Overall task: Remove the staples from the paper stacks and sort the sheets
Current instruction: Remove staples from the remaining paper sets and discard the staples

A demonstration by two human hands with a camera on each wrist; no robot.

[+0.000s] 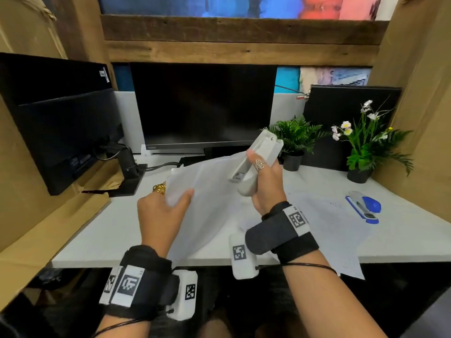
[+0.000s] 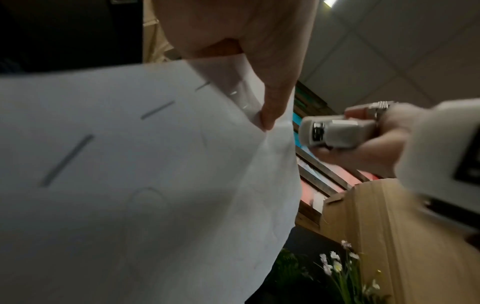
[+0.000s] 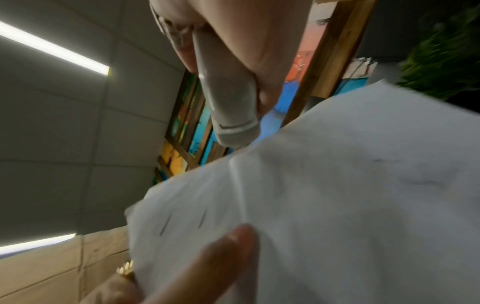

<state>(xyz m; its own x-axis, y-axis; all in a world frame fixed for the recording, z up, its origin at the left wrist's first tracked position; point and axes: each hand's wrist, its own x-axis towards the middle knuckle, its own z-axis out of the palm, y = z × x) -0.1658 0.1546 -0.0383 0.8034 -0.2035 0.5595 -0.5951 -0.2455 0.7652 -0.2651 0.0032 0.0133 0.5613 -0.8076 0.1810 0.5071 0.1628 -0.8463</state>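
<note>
The left hand [image 1: 161, 213] holds a stapled paper stack [image 1: 207, 198] raised above the white counter [image 1: 102, 237]. Its grip is closed on the stack: the thumb lies on the upper face and the fingers are hidden beneath the sheets. In the left wrist view, several staples [image 2: 66, 160] run in a line along the sheet near one edge.

The right hand [image 1: 264, 184] is wrapped around a white stapler [image 1: 256, 162], grip fully closed on its body. The stapler's front end points down toward the upper part of the stack. Whether it touches the paper cannot be determined.

More loose sheets [image 1: 336, 230] lie flat on the counter at the right and overhang its front edge. A blue-and-white stapler [image 1: 363, 207] rests on the counter just beyond these sheets. Two potted plants, a fern [image 1: 296, 140] and a flowering one [image 1: 366, 147], stand at the rear right. A dark monitor [image 1: 205, 106] stands behind the stack.
</note>
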